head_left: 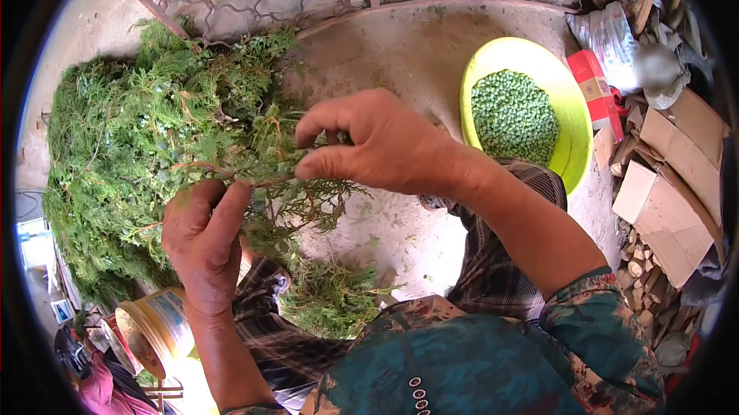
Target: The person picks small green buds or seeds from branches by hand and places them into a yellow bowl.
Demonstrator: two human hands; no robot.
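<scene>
Above the sprig (312, 203), the right hand (385, 142) arches with fingers curled down.

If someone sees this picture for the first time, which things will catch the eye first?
Probably the bright yellow-green basin at upper right, holding many small green balls. Then the big heap of leafy branches on the left, and near the middle, the left hand pinching a sprig, the right hand beside it.

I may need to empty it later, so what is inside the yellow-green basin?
The yellow-green basin holds a heap of small, round green berries. They cover its bottom, so anything buried beneath them cannot be seen.
</scene>
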